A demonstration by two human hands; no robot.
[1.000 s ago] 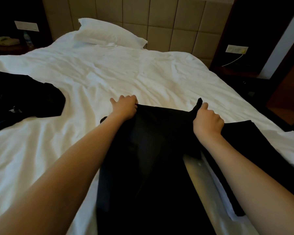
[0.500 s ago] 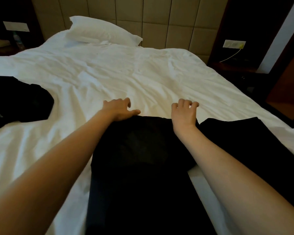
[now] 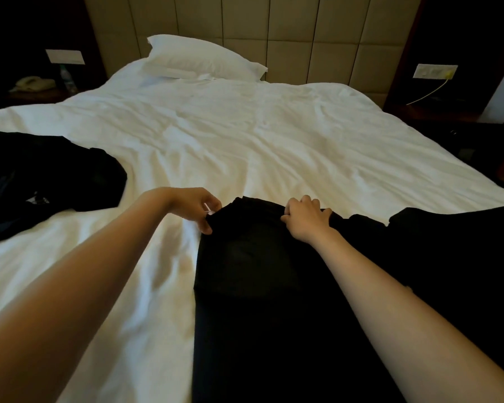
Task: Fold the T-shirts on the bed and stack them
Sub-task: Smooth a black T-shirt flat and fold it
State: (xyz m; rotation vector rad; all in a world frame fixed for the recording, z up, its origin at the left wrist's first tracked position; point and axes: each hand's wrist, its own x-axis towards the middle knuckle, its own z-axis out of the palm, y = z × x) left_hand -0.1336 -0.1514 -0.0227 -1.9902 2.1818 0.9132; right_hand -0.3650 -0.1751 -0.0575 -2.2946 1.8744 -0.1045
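At lower centre, a black T-shirt is being held on the bed: its far left corner is being pinched by the left hand, its far edge gripped by the right hand. Farther left, a dark clothes heap is lying.

Past the fingers it's just open sheet up to the pillow; left of them, a dark clothes pile sits in the way.
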